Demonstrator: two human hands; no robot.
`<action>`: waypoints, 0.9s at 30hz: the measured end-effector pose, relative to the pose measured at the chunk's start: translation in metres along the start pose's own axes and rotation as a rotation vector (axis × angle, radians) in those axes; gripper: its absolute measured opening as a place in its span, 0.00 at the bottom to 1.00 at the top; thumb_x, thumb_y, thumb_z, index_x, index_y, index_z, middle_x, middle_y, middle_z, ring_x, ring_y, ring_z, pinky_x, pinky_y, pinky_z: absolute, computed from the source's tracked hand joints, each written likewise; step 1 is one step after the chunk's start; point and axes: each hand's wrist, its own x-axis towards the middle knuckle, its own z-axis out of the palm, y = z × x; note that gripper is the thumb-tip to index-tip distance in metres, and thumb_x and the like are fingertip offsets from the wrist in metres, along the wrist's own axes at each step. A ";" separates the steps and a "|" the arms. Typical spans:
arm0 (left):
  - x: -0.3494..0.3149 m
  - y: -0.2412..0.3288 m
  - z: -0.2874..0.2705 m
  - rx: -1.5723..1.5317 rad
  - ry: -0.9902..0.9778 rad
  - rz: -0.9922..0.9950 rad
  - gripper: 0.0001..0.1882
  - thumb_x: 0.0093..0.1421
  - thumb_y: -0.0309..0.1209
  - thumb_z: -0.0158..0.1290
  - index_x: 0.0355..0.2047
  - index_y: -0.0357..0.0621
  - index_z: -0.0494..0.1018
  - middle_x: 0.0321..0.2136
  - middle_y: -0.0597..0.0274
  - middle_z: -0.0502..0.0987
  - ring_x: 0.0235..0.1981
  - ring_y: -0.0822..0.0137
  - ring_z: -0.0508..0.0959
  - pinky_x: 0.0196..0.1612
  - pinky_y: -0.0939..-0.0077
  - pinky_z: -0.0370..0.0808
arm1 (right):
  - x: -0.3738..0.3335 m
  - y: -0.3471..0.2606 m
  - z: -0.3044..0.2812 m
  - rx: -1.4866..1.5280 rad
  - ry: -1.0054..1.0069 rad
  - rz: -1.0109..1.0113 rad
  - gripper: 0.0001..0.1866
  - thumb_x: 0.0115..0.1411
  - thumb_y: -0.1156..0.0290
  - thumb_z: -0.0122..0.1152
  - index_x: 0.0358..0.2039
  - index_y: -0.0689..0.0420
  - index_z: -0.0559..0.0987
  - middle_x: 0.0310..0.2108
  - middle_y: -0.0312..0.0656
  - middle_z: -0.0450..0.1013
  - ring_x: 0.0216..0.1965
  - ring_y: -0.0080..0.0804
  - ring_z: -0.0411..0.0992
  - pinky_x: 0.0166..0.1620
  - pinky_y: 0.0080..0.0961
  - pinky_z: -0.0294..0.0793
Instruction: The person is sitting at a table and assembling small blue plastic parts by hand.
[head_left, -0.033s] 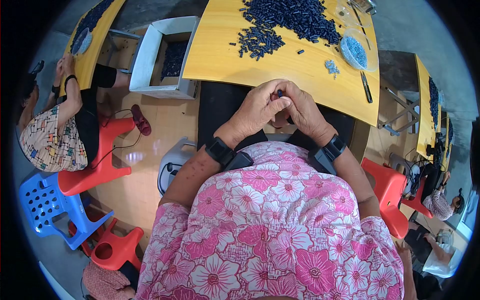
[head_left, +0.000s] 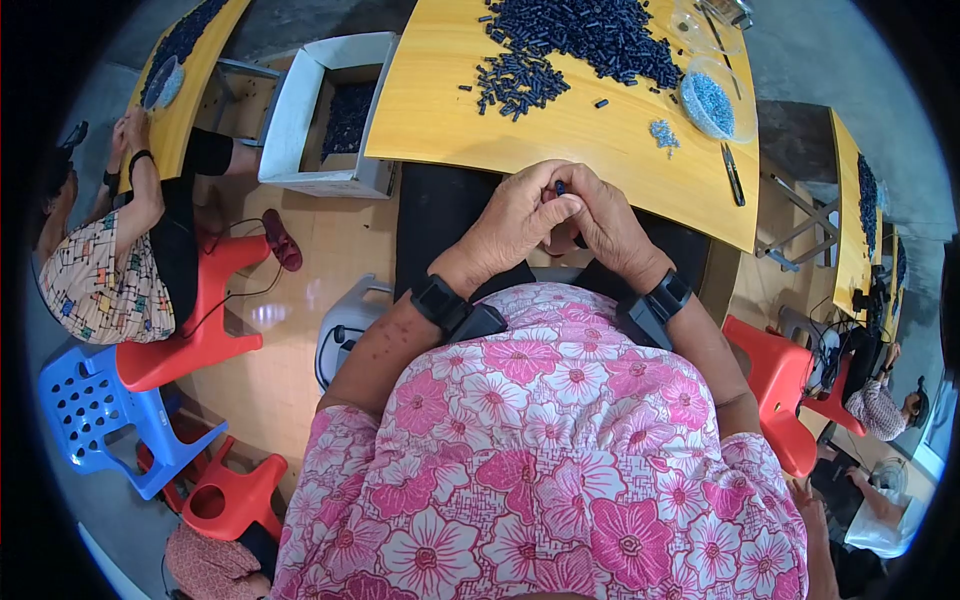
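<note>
My left hand [head_left: 515,222] and my right hand [head_left: 608,222] meet just off the near edge of the yellow table [head_left: 440,120], fingers curled and pressed together. Between them shows the end of a small dark blue cylindrical piece [head_left: 560,187]. The rest of it is hidden by my fingers and thumbs. On the table beyond lies a large pile of similar short dark cylinders [head_left: 590,40], with a smaller heap [head_left: 520,84] nearer to me.
To the right stand a clear bowl of small light-blue pieces [head_left: 708,104], a few loose ones [head_left: 664,135] and black-handled tweezers or a similar slim tool [head_left: 733,175]. A white box [head_left: 290,120] sits left of the table. Red stools [head_left: 775,390] and seated co-workers are on both sides.
</note>
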 end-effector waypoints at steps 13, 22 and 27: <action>0.001 0.001 0.006 -0.069 0.050 -0.005 0.21 0.65 0.41 0.46 0.48 0.33 0.64 0.32 0.59 0.70 0.20 0.78 0.71 0.23 0.85 0.70 | 0.003 0.012 0.004 -0.047 0.030 0.029 0.12 0.65 0.68 0.47 0.45 0.61 0.68 0.35 0.54 0.72 0.37 0.48 0.74 0.42 0.34 0.71; -0.001 0.001 0.009 -0.102 0.095 -0.036 0.17 0.65 0.35 0.44 0.47 0.33 0.64 0.29 0.60 0.70 0.19 0.78 0.71 0.21 0.85 0.70 | 0.003 0.005 0.006 0.030 0.028 0.037 0.11 0.67 0.69 0.44 0.45 0.62 0.67 0.31 0.49 0.72 0.30 0.35 0.75 0.37 0.29 0.73; 0.003 -0.001 0.007 -0.121 0.061 -0.066 0.17 0.63 0.33 0.48 0.49 0.35 0.64 0.28 0.64 0.70 0.20 0.80 0.70 0.22 0.86 0.69 | 0.004 0.006 0.005 -0.026 0.061 -0.020 0.11 0.66 0.70 0.47 0.45 0.61 0.66 0.32 0.46 0.72 0.30 0.35 0.76 0.36 0.29 0.74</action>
